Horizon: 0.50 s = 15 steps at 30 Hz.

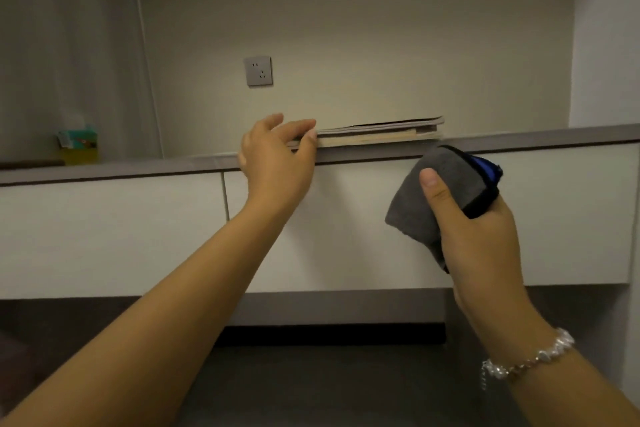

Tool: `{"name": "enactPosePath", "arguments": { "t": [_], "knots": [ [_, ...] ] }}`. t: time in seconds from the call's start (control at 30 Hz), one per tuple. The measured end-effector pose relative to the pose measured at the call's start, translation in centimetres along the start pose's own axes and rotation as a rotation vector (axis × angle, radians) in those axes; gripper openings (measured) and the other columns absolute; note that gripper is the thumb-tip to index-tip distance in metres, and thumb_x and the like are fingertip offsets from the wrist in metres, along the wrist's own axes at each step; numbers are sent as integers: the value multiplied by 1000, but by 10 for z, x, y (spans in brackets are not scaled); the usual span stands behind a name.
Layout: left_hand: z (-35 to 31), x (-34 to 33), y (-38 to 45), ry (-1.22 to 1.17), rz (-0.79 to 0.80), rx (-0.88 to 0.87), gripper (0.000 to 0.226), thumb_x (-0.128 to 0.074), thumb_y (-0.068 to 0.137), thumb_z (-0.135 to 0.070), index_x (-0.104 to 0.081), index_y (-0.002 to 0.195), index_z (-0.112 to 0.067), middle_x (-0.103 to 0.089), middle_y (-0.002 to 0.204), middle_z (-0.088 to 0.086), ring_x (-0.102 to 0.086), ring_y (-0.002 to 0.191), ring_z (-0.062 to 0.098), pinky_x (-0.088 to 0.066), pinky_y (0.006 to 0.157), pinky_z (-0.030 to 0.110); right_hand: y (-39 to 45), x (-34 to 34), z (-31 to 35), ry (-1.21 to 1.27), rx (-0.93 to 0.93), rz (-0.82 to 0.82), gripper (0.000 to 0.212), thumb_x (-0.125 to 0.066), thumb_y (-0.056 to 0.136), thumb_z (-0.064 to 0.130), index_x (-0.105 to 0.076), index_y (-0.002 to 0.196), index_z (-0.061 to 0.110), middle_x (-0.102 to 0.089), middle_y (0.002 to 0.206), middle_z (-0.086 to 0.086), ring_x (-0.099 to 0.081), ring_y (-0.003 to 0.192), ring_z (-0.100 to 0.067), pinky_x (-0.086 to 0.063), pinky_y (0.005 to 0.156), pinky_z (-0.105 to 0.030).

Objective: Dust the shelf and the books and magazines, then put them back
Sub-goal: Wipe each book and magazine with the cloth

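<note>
Long grey shelf along the wall, front edge free. Flat stack of magazines lying mid-shelf, bare ledge either side. Left hand touching the stack's left end, fingers spread. Right hand gripping folded grey cloth just below shelf edge.

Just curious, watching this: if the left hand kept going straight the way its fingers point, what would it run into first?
Most likely the stack of books and magazines on the shelf. The left hand has its fingertips right at the stack's near end, perhaps already touching; depth is unclear.
</note>
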<state>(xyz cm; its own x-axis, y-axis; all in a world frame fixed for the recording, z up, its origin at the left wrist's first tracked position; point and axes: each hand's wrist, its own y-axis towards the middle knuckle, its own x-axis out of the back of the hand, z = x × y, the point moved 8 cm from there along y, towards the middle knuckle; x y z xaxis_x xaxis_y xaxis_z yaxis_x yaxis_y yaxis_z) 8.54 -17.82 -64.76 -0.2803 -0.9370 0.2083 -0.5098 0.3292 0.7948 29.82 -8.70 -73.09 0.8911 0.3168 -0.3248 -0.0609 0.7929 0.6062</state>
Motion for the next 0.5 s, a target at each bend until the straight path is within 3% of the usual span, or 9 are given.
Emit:
{"name": "enactPosePath", "arguments": {
  "t": [0.1, 0.27, 0.37, 0.43, 0.5],
  "knots": [
    [-4, 2, -36, -82, -44, -96, 25, -54, 95, -31, -57, 120, -36, -34, 146, -6, -26, 139, 13, -24, 115, 47, -16, -2, -22, 18, -50, 14, 30, -62, 64, 48, -55, 91, 37, -64, 90, 18, -62, 82, 5, -52, 67, -12],
    [25, -9, -113, -113, 77, -96, 25, -45, 94, -36, -51, 118, -39, -39, 134, -15, -31, 131, 2, -28, 114, 40, -46, 1, -67, 6, -118, 28, 16, -67, 76, 37, -56, 88, 38, -62, 85, 23, -60, 72, 16, -49, 60, -6],
    [55, -21, -160, -111, 177, -50, 26, -43, 92, -37, -53, 117, -38, -45, 128, -14, -36, 126, -1, -29, 110, 26, -68, 3, -96, -16, -159, 68, 22, -67, 73, 39, -57, 92, 39, -63, 87, 24, -60, 78, 16, -49, 65, -6],
    [78, -27, -189, -125, 243, 9, 21, -46, 96, -33, -53, 115, -38, -49, 122, -16, -41, 120, -3, -31, 101, 9, -87, 5, -114, -33, -172, 99, 26, -66, 71, 40, -59, 96, 38, -65, 88, 24, -61, 85, 13, -49, 69, -7],
    [103, -33, -218, -158, 308, 96, 19, -48, 97, -27, -53, 112, -38, -50, 118, -15, -46, 113, -7, -34, 91, 2, -107, 9, -133, -60, -186, 128, 26, -66, 74, 36, -61, 99, 35, -66, 90, 23, -62, 88, 11, -49, 69, -6]
  ]
}}
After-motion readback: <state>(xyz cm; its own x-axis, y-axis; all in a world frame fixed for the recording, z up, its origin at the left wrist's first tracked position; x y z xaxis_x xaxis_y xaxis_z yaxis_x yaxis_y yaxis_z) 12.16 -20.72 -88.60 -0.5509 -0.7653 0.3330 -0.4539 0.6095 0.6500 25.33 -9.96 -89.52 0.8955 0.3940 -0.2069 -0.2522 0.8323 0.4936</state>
